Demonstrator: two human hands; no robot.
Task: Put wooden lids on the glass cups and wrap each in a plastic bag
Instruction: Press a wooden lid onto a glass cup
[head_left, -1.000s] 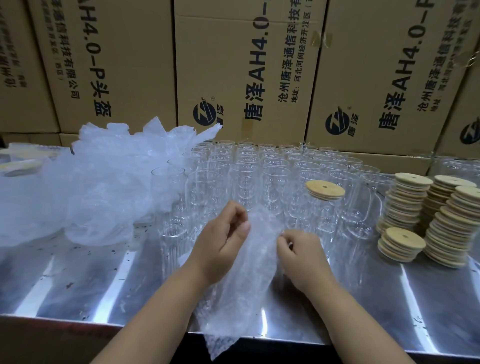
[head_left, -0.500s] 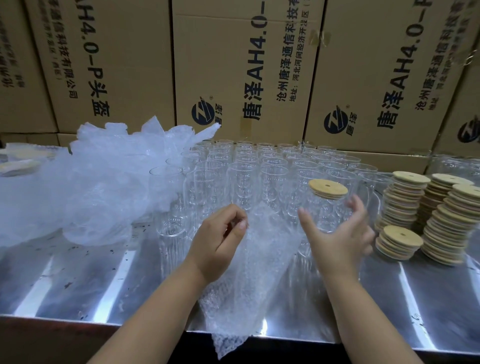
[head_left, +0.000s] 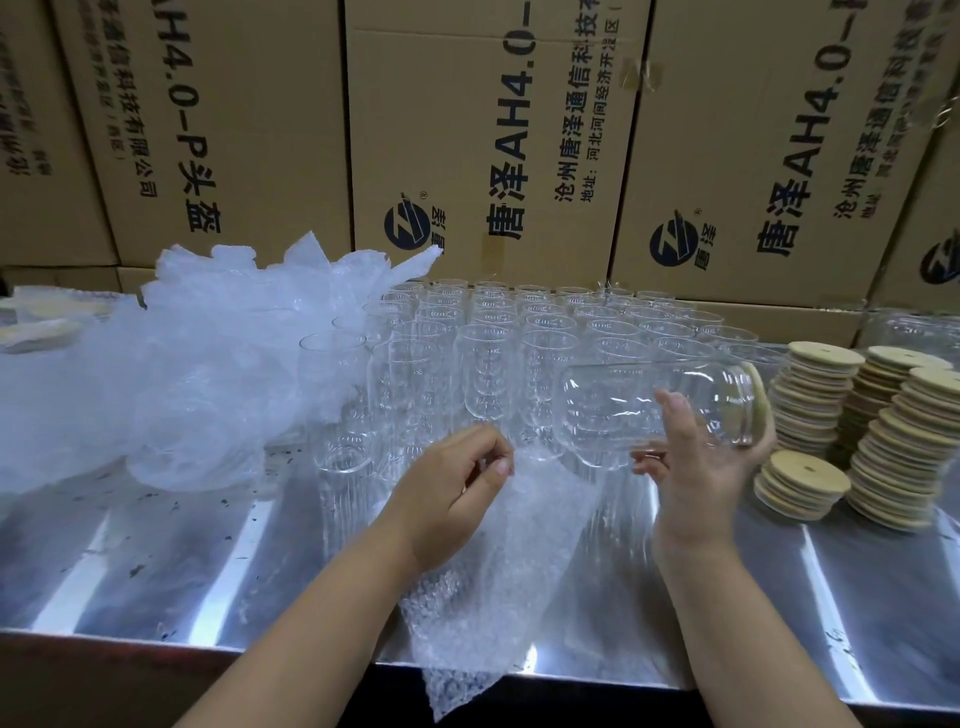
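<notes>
While right hand (head_left: 701, 467) cradles the lidded glass cup (head_left: 654, 405) sideways above the table (head_left: 156, 561), left hand (head_left: 447, 493) pinches the bubble bag (head_left: 498, 561) mouth. Glass looks slick, fragile: hold mid-body. Bag's limp; spread it first.
</notes>
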